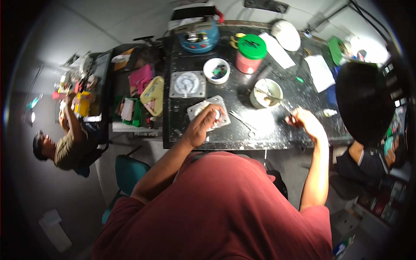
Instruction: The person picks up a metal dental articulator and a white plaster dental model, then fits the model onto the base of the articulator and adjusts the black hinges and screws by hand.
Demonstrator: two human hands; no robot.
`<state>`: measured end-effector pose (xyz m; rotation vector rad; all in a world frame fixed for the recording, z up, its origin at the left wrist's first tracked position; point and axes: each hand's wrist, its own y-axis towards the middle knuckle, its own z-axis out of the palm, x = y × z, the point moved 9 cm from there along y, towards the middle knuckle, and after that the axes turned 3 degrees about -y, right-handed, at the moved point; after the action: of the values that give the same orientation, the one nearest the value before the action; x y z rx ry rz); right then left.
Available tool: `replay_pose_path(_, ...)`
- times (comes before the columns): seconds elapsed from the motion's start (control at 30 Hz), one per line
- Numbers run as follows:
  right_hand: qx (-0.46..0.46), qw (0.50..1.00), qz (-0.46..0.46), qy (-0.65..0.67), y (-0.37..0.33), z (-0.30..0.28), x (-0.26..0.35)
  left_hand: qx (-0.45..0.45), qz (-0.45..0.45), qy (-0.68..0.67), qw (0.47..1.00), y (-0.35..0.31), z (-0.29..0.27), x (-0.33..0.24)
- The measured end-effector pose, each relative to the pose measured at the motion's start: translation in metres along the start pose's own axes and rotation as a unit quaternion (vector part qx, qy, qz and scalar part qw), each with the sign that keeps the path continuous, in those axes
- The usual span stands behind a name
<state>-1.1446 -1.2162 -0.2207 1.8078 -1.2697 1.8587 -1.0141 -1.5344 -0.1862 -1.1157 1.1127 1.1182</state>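
My left hand (202, 125) is over a square metal plate (222, 102) near the table's front edge. Its fingers are curled, with a small white piece (217, 115) at the fingertips. To the right, my right hand (306, 121) is closed on a thin metal tool (282, 101) that slants toward a white bowl (278, 87). The tool's tip is hard to make out against the pale contents. Scissor-like metal forceps (244, 123) lie on the black table between my hands. Behind my left hand rests a second square plate (173, 90) with a white round mass on it.
A pink jar with a green lid (251, 47), a white tub (215, 63) of small pieces and a blue device (199, 41) stand farther back. A large dark round shape (364, 104) blocks the right side. People sit at left (71, 147) and right (366, 158).
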Motion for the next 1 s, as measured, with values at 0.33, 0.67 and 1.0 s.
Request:
replay_pose_path(0.33, -0.153, 0.893, 0.020, -0.424, 0.009, 0.008, -0.018, -0.082, 0.002, -0.059, 0.995, -0.037, -0.017, 0.007)
replay_pose_path(0.67, -0.220, 0.840, -0.065, -0.492, 0.022, 0.021, -0.019, -0.284, 0.132, 0.003, 0.950, -0.036, -0.132, -0.012)
replay_pose_path(1.0, -0.298, 0.824, -0.138, -0.462, 0.005, 0.045, -0.002, -0.421, -0.034, -0.234, 0.876, 0.050, -0.340, 0.042)
